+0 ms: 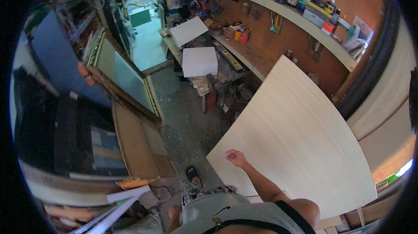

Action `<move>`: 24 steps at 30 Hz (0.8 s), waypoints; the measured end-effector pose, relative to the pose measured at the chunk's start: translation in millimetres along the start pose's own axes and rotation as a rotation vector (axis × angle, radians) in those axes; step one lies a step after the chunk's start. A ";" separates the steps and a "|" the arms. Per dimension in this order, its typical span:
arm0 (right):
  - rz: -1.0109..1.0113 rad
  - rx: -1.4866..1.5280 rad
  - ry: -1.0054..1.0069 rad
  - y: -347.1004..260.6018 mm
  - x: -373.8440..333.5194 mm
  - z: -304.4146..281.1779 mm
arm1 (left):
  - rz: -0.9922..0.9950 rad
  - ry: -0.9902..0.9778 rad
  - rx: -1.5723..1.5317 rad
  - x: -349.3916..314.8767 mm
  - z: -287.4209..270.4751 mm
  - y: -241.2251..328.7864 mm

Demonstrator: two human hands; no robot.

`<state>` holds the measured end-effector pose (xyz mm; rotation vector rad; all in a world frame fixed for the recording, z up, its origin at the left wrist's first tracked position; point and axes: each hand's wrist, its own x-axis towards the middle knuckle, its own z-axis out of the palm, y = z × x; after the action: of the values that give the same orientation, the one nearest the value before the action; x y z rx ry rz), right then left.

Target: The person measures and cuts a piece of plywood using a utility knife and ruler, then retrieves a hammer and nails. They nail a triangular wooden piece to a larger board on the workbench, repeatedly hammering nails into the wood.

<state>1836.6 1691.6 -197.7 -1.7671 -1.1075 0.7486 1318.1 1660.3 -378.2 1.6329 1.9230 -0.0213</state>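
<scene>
our right hand (pixel 236 158) in front of a large pale wooden board (pixel 305 134)
the board spreads across our right side, near the worktop (pixel 256 55); our right hand is loosely curled, and we cannot tell whether it touches the board, nor how our left hand is

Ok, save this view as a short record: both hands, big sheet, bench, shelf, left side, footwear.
Right hand: fingers curled, over the pale sheet; contact unclear
Left hand: not clearly visible
Pale sheet: large, wood-grained, on the right
Bench: white box-shaped block; white board beyond it
Shelf: bottles, jars and cans along the wall
Left side: leaning framed panel
Footwear: dark sandal
</scene>
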 end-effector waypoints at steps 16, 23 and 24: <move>0.502 -0.240 -0.141 -73.9 343.7 60.6 | 0.415 -0.175 -0.607 553.2 -249.3 405.1; 0.148 -0.145 0.777 -127.3 537.9 -181.3 | 0.463 -0.618 -0.415 694.2 -218.2 470.2; 0.185 -0.325 0.880 -121.3 555.2 -238.6 | 0.331 -0.744 -0.402 708.3 -221.4 492.3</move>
<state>2221.9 2132.7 -5.6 -2.1572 -0.4747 -0.1579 1627.0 2494.7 -339.0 1.3782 1.0115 -0.0886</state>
